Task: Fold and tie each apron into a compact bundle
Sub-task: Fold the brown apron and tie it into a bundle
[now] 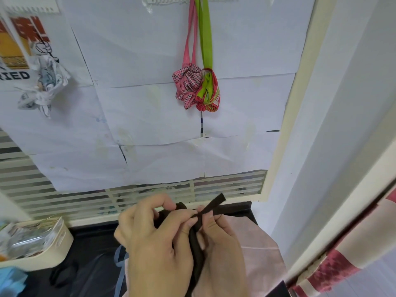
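A: What are the hands doing?

B: Low in the centre of the frame, the left hand [150, 243] and right hand [216, 249] both curl round a dark brown apron bundle [197, 254]. The fingertips of both pinch its flat fabric strap [212, 205], which sticks up to the right.

A: And around them?

B: Pale pink cloth [261, 254] lies beneath on a black counter [92, 254]. A cream basket [53, 245] sits lower left. Higher, centre frame, a pink checked bundle [187, 86] and a green-and-pink bundle [209, 93] hang by ribbon-like straps against white paper sheets [139, 61].
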{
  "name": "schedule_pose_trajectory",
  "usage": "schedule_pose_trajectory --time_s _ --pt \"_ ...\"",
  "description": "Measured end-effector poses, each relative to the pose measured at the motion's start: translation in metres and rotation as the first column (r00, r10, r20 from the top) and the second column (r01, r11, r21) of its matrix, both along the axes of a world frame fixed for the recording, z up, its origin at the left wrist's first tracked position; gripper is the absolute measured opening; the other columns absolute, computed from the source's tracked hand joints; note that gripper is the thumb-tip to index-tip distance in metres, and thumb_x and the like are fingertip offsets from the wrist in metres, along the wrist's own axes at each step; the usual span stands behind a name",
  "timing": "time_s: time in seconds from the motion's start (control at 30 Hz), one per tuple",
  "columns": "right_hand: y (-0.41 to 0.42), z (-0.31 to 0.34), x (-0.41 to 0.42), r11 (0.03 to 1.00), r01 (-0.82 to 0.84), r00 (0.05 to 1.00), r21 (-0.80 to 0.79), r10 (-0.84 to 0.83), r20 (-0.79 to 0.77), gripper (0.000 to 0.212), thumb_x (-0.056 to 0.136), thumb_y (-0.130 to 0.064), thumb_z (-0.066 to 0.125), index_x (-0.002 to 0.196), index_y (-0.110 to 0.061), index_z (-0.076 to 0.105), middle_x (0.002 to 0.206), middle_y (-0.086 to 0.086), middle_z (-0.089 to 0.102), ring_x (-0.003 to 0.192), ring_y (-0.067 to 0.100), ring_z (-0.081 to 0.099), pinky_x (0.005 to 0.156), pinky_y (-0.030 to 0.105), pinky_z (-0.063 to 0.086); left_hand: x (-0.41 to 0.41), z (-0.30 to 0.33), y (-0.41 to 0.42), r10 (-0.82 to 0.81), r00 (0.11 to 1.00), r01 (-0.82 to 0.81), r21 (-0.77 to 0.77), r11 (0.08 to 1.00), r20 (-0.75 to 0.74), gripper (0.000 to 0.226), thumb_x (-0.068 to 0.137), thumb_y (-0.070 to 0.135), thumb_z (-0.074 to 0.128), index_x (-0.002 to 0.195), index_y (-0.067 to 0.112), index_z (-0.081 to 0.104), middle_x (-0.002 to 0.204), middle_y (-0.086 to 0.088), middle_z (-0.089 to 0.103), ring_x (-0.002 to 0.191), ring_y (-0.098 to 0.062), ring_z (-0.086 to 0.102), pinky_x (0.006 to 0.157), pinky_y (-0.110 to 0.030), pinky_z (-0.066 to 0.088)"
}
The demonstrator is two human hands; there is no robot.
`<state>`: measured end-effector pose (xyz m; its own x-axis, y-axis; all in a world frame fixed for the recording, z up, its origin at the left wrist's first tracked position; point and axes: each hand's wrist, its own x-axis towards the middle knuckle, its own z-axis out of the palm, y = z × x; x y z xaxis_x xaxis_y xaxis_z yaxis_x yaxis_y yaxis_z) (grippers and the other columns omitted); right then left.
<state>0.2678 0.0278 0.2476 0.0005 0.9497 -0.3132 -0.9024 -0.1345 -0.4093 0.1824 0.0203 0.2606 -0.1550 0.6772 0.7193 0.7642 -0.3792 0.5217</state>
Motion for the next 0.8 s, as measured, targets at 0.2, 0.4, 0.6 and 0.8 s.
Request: schedule_pose_trajectory --time_s 0.2,0.4,0.6,0.8 --pt "-0.001 0.003 -0.005 0.997 0.062 0.995 -0.037 -0.059 0.078 0.024 0.072 -0.018 0.076 0.068 -0.001 0.06 0.059 0.01 0.039 0.048 0.019 0.032 0.048 0.026 0.038 -0.008 -0.007 0.002 -0.057 0.998 0.059 -0.05 0.997 0.038 0.014 0.089 0.038 0.063 0.089 0.038 0.078 0.093 0.017 0.064 0.083 -0.011 0.059 0.071 -0.043 0.052" --pt "-0.001 -0.001 -0.007 0.988 0.092 0.971 0.127 -0.117 0.206 0.072 0.033 -0.042 0.107 0.067 0.001 0.061 0.06 0.01 0.047 0.051 0.017 0.048 0.061 0.035 0.052 -0.01 0.004 0.006 -0.179 0.972 0.212 -0.235 0.948 0.153 0.02 0.089 0.023 0.069 0.084 0.041 0.077 0.091 0.02 0.071 0.086 -0.004 0.069 0.07 -0.016 0.049" --pt "0.002 -0.004 -0.005 0.97 0.125 0.893 0.21 -0.202 0.401 0.07 0.034 -0.053 0.104 0.066 0.0 0.073 0.106 0.011 0.067 0.09 0.029 0.067 0.093 0.049 0.055 -0.018 0.01 0.011 -0.342 0.9 0.428 -0.395 0.813 0.272 0.032 0.093 0.013 0.072 0.08 0.042 0.076 0.085 0.007 0.068 0.082 -0.017 0.065 0.064 -0.017 0.047" --pt "0.002 0.005 0.008 0.974 0.182 0.9 0.131 -0.219 0.377 0.06 0.039 -0.036 0.104 0.062 0.004 0.065 0.068 0.011 0.053 0.05 0.014 0.053 0.047 0.016 0.044 -0.029 0.006 0.013 -0.463 0.782 0.622 -0.474 0.623 0.418 0.02 0.094 0.027 0.062 0.104 0.029 0.079 0.097 -0.002 0.068 0.089 -0.025 0.063 0.085 -0.044 0.053"
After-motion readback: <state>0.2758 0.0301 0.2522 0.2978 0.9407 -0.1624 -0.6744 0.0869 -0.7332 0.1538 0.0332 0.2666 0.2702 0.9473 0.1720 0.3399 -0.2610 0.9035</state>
